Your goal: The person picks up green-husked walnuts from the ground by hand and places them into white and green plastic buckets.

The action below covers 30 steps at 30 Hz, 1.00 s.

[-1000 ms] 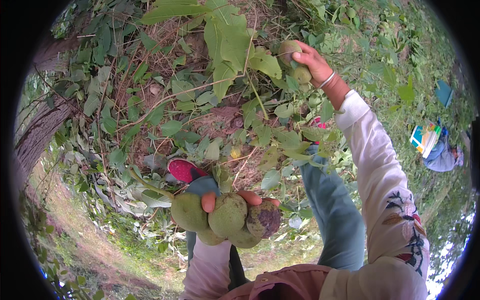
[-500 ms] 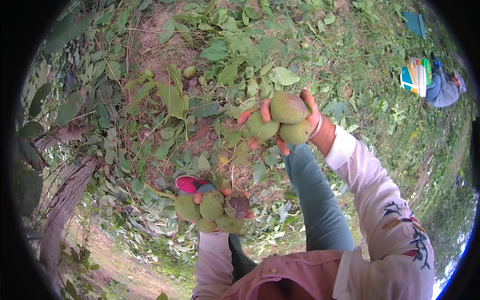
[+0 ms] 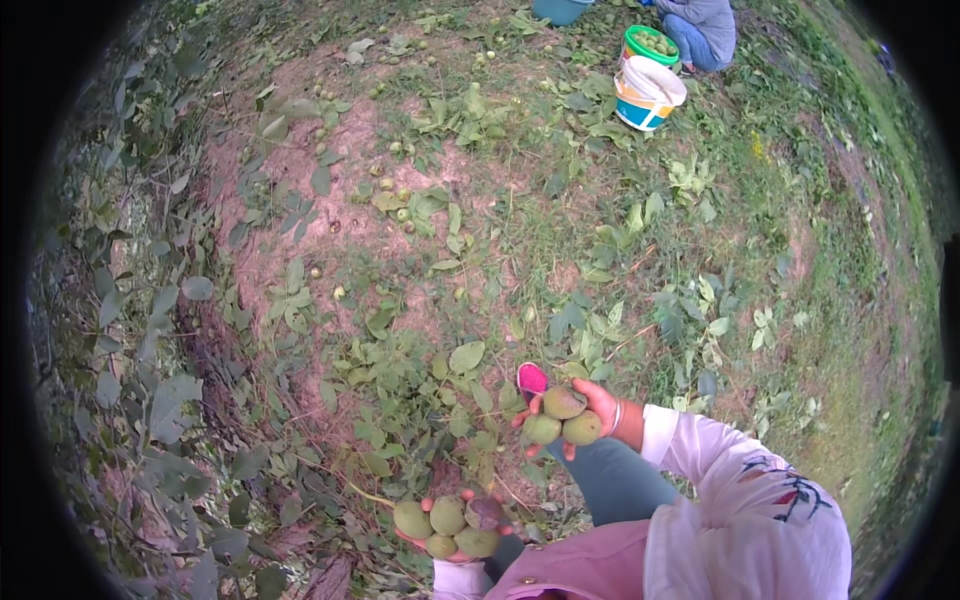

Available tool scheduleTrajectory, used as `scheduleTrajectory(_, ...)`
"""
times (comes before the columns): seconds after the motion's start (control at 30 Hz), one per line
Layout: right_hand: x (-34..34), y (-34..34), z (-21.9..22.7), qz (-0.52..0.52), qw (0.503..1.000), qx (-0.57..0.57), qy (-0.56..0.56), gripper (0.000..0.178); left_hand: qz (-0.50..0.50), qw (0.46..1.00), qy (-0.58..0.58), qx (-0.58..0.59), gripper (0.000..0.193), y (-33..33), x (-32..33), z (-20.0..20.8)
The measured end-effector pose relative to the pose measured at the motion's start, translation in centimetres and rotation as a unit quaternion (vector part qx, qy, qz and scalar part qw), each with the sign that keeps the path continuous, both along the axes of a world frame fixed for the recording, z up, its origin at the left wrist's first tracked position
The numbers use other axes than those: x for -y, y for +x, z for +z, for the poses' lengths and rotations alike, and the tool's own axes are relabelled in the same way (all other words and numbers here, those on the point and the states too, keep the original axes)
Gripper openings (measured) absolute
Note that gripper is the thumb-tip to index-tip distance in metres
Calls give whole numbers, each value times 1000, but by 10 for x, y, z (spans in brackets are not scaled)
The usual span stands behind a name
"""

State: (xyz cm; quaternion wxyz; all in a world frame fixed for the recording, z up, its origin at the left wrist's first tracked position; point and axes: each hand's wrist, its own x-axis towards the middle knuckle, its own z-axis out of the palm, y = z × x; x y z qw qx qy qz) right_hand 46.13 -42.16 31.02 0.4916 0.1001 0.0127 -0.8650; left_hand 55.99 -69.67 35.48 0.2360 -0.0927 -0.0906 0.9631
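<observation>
My left hand (image 3: 467, 494) is cupped palm up around several green-husked walnuts (image 3: 447, 514), low in the view. One walnut (image 3: 483, 514) in it has a dark brown, blotched husk. Further right and a little higher, my right hand (image 3: 604, 404) holds three green walnuts (image 3: 582, 428) in curled fingers, with a thin bracelet (image 3: 617, 416) at the wrist. The hands are apart. Walnuts hide most of both palms. Beyond my right hand's fingertips shows a pink shoe (image 3: 532, 378).
Fallen walnuts (image 3: 403, 214) lie scattered over soil and leaves ahead. At the far right stand a white bucket (image 3: 650, 92), a green-rimmed bucket of walnuts (image 3: 630, 50) and a crouching person (image 3: 705, 35). A blue tub (image 3: 562, 11) is beside them. Leafy branches (image 3: 165, 410) crowd the left.
The view has tilted up and ahead, so both hands sit lower and the buckets and person show further in. Both hands keep hold of their walnuts.
</observation>
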Motion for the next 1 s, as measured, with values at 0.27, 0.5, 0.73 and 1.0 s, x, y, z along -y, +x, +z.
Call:
scheduleTrajectory(0.27, -159, -28, 76, -160, 985, 22, 64, 58, -132, 987, -40, -76, 51, -140, -119, 97)
scheduleTrajectory(0.5, -225, -45, 98, -291, 946, 76, 118, 55, -194, 973, -44, -118, 52, -248, -183, 136)
scheduleTrajectory(0.73, -252, -158, 114, -430, 889, 49, 148, 55, -219, 964, -35, -146, 54, -372, -210, 148)
scheduleTrajectory(1.0, -323, -311, 153, -485, 865, -40, 122, 51, -251, 958, -26, -135, 55, -497, -254, 159)
